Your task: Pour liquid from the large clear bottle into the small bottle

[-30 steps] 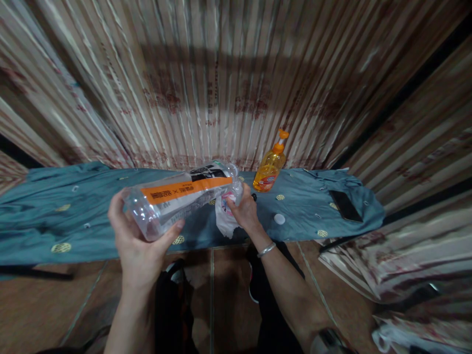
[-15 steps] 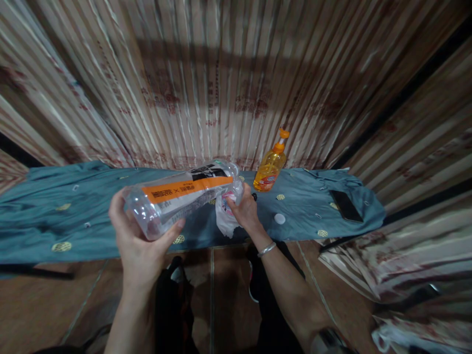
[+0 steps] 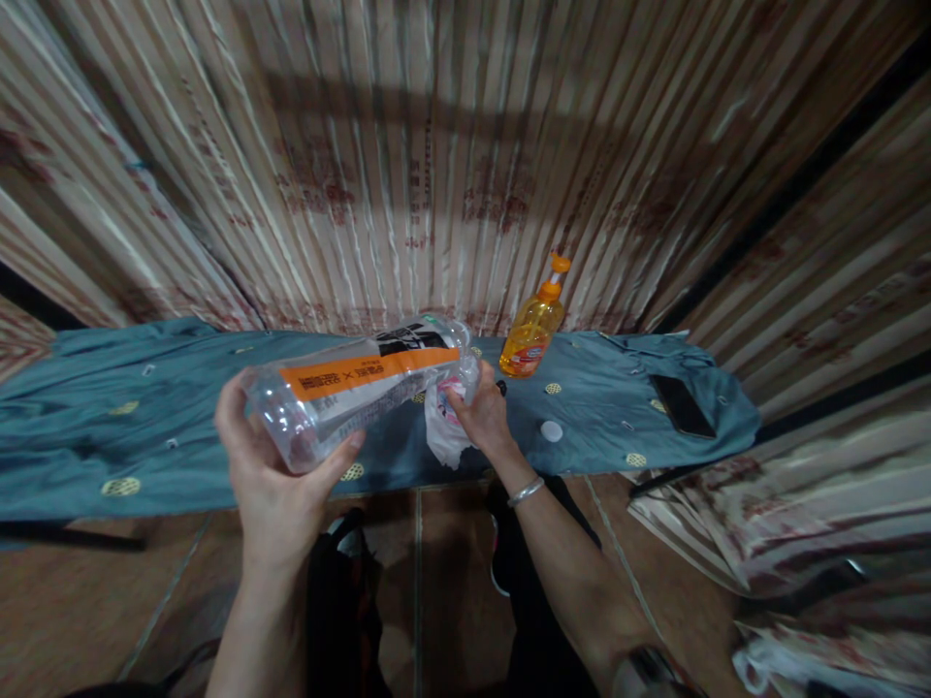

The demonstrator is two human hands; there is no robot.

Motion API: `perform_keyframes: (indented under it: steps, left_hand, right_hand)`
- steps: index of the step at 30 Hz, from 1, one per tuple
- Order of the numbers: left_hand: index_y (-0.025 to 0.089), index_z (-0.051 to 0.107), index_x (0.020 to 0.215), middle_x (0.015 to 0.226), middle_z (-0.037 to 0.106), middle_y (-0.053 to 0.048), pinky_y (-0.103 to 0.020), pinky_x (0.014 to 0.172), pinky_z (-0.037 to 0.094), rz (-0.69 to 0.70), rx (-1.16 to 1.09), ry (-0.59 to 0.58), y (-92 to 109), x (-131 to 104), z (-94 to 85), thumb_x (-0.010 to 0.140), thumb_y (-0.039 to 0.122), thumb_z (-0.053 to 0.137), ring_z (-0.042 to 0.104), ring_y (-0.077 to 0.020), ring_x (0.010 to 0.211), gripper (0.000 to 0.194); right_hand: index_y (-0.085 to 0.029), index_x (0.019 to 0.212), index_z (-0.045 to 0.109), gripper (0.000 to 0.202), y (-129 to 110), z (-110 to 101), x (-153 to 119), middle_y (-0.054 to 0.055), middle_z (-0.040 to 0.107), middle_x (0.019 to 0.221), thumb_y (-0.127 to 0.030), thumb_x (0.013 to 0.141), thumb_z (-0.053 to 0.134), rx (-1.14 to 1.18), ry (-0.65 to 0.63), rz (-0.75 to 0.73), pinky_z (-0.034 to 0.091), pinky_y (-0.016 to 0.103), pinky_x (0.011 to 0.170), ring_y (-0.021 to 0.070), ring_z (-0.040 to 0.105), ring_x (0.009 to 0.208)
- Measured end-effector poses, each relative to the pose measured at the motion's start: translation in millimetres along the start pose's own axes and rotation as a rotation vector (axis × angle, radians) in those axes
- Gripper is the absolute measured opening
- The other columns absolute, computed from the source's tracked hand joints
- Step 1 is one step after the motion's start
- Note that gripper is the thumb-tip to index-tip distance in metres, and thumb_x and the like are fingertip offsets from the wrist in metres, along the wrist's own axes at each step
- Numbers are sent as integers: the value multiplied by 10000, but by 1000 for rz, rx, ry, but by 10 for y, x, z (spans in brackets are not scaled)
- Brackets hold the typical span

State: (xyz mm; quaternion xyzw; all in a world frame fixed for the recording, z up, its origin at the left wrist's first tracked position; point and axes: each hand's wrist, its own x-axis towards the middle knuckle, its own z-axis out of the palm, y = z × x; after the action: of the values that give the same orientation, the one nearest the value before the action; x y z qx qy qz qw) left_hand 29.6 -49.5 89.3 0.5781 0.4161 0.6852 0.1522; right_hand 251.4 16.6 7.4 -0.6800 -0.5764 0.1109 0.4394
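From my remote head view, I log: left hand [image 3: 272,490] clamped around the base of a clear labelled plastic bottle [image 3: 370,373], tilted over blue cloth [image 3: 196,417]; right hand [image 3: 483,415] closed on a white plastic bag [image 3: 443,441] at its neck.

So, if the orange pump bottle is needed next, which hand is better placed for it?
Probably the right hand: it is nearer the pump bottle, though holding crumpled white material. The left hand, farther away, grips the clear bottle.
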Motion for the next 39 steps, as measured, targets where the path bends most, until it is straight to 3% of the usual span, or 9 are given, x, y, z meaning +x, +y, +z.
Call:
perform_keyframes:
  steps: [5,10,18,25,39]
  left_hand:
    - [204,457,1410,1206,572,-83,-390,914,586,20,-5,-15,-13,5,4,519,298,928,644,-194,1026,1013]
    - [202,457,1415,1228,553,-91,-409,963,561,31,15,-6,-12,-2,-4,522,307,926,618,-209,1094,1014]
    - [200,474,1403,1263,529,-109,-388,908,589,8,26,18,-20,-10,-7,502,332,930,589,-241,1165,1018]
    - [220,464,1406,1228,553,-100,-347,791,621,-7,-15,-4,-8,0,3,503,304,931,657,-202,999,1020]
    - [221,471,1393,1305,499,-101,-345,839,611,5,-2,3,-24,-10,-6,501,305,933,616,-209,1098,1008]
  right_hand:
    - [-89,1372,408,679,13,4,3,199,679,1173,-358,809,678,6,-7,1,526,471,945,345,669,1110]
    - [-107,1366,413,680,33,17,2,188,685,1160,-369,802,688,13,6,-6,529,473,937,345,673,1098]
    - [-110,1367,416,683,35,19,1,189,684,1161,-370,799,691,15,10,1,534,477,932,347,676,1095]
    - [-126,1360,420,678,57,38,4,176,692,1136,-376,793,695,21,42,-26,541,482,915,345,687,1064]
    - [-124,1378,394,684,42,30,-2,173,690,1155,-365,807,683,-2,13,1,539,466,923,338,679,1095]
